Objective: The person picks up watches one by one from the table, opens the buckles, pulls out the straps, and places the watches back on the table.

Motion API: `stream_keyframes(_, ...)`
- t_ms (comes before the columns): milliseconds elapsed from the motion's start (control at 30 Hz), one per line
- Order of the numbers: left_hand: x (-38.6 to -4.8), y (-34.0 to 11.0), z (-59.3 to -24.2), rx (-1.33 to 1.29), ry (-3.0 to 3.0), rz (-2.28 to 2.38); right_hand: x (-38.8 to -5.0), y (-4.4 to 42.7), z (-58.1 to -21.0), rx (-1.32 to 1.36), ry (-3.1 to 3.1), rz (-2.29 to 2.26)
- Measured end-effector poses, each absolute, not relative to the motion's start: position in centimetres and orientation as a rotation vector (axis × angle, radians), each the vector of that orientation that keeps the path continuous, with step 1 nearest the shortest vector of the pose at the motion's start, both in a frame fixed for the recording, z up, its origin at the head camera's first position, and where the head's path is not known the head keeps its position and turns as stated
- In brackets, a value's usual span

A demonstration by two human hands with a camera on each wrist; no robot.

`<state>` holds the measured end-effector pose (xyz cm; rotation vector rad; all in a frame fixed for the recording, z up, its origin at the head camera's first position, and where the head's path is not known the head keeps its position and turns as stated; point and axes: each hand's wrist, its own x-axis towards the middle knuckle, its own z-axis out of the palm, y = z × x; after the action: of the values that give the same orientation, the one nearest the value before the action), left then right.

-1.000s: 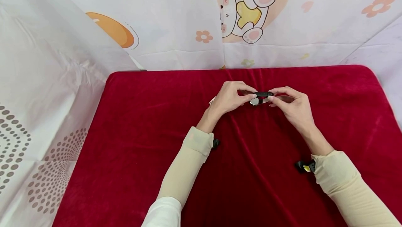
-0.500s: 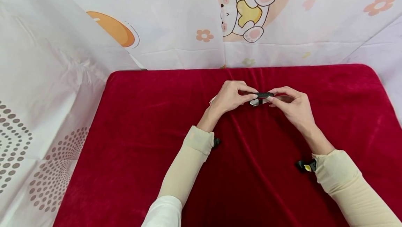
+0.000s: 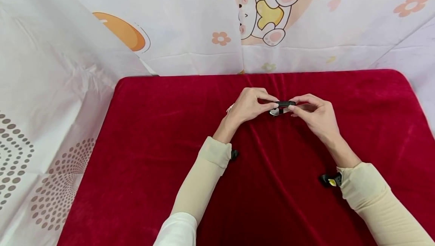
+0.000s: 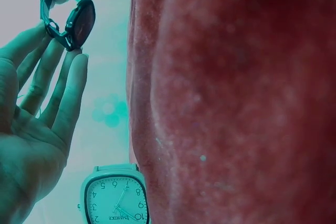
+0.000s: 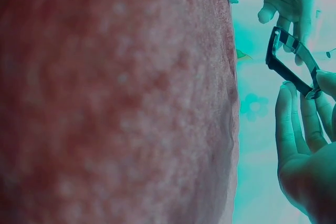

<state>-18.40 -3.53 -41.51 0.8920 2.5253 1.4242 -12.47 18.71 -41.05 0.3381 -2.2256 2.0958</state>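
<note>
Above the red cloth, a dark wristwatch with its strap bent into a loop is held between both hands. My left hand pinches its left end between thumb and fingers; my right hand grips the right end the same way. From the left wrist, the dark round case shows edge-on, with the fingers of the left hand below it. The right wrist view shows the loop between the two hands. Fingers partly hide the strap ends.
Red velvety cloth covers the table, backed by a white patterned curtain. Dark wrist cameras hang beside the sleeves. A pale square-faced watch shows low in the left wrist view; what bears it is hidden.
The watch has tipped very slightly between the fingers. Both hands stay in nearly the same place and keep their hold.
</note>
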Motion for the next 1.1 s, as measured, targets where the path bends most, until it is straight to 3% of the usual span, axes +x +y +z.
stream_keyframes(1100, -18.1, -3.3, -41.3, 0.940, 2.502, 1.446, -11.7, 18.0, -39.6, 0.276, -2.404, 1.858)
